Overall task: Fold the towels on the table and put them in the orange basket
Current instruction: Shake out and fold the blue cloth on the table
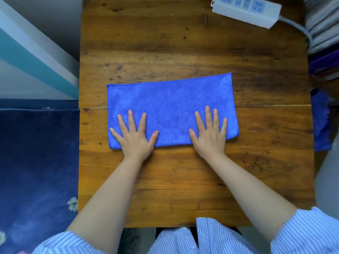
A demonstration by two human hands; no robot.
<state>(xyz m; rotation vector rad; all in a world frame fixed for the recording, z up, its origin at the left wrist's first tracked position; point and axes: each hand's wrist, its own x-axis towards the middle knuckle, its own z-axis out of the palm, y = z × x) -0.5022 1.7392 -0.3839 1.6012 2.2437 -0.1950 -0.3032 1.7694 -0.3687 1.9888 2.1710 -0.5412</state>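
Both forearms reach forward over the worn brown wooden bench [183,48], bare to rolled-up blue-and-white striped sleeves [310,233]. Left hand [134,133] lies palm-down, fingers straight and spread, thumb out toward the right hand; it presses flat on the near-left part of the blue microfibre towel [170,105], gripping nothing. Right hand [211,132] same pose, flat and spread on the near-right part of the towel, heel of the palm over the near edge, nothing pinched. The two hands sit well apart with bare towel between them. Towel is a wide rectangle, looks folded to a double layer with a rounded fold along the near edge under the palms, stitched hems on left, right and far edges; far-right corner rides a bit higher than the far-left, surface smooth. It lies mid-bench, stretching beyond the fingertips. Count: one towel on the bench, two hands. Far beyond the right hand, a white power strip [245,11] with grey cable, one. Off the bench edge to the right of the right hand, another blue cloth [322,125] hangs, and further back a stack of grey and purple folded cloths [324,33]; count there unclear. Left of the left hand, dark blue floral fabric [36,171].
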